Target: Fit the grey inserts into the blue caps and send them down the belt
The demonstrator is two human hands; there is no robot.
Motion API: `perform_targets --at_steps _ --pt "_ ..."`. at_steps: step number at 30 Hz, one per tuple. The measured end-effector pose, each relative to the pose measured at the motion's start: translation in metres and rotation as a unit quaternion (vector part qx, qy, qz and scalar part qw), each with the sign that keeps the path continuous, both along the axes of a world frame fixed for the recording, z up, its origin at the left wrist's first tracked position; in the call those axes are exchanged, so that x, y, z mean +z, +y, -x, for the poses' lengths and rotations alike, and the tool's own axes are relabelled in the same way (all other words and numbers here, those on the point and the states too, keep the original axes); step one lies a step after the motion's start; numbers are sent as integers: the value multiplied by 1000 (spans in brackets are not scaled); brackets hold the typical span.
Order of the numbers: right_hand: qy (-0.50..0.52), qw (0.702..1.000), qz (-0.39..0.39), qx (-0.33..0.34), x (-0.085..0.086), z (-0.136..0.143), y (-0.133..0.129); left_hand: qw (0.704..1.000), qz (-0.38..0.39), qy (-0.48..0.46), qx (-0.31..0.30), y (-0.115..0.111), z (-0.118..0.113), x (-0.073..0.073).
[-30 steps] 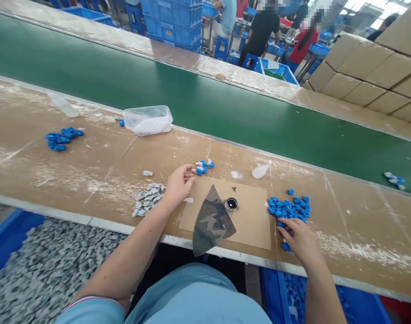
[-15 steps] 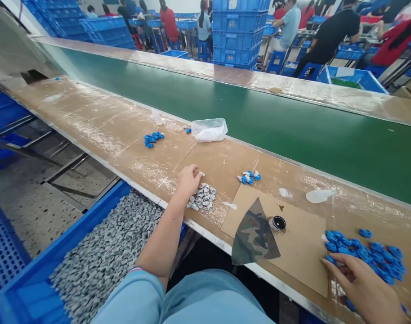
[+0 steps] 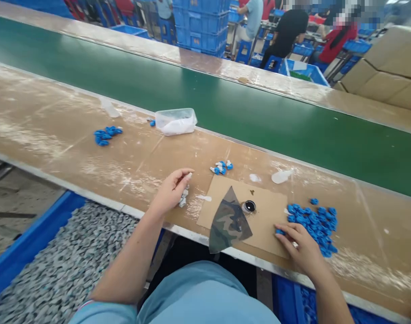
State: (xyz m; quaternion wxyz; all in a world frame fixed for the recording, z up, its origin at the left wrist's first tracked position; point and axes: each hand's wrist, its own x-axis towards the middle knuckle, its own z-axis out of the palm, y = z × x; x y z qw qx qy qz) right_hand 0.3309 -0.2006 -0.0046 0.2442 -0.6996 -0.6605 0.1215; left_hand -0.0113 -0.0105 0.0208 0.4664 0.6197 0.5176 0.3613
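Observation:
My left hand [image 3: 170, 191] pinches a small whitish-grey plastic piece [image 3: 189, 176] between thumb and fingertips. Under and beside it lies a small heap of grey pieces [image 3: 183, 199], partly covered by the hand. At the right, my right hand [image 3: 303, 247] grips a small blue plastic piece [image 3: 280, 231] over the edge of a cardboard sheet [image 3: 268, 202]. Just beyond that hand spreads a pile of blue pieces [image 3: 315, 225]. Several joined blue-and-white pieces [image 3: 221, 167] rest above the cardboard. On the sheet are a camouflage-patterned scrap [image 3: 229, 220] and a little pot of black liquid [image 3: 249, 206].
A clear plastic tub [image 3: 176, 122] stands near the green conveyor belt [image 3: 225, 103]. More blue pieces [image 3: 106, 135] lie at the left. A blue crate of grey pieces [image 3: 67, 252] sits below the table's left edge. Co-workers sit beyond stacked blue crates [image 3: 201, 27].
The view has swung to the right. My right hand has drawn the blue piece away from the pile, onto the cardboard's edge. My left hand still holds its whitish-grey piece.

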Motion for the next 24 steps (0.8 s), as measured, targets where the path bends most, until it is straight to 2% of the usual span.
perform_targets --at_steps 4,7,9,12,17,24 --pt "19 999 -1 -34 7 12 1 980 110 -150 -69 -38 -32 1" --pt "67 996 -47 -45 11 23 6 939 220 -234 -121 -60 -57 -6" --pt "122 989 -68 -41 12 32 13 916 271 -265 -133 -69 -70 -12" --pt "166 984 -66 -23 13 44 27 905 294 -284 -121 -76 -82 -20" --pt "78 993 -83 -20 15 55 47 903 307 -287 -92 -77 -86 -29" --pt "45 994 -95 22 19 56 57 901 311 -292 -81 -78 -88 -35"
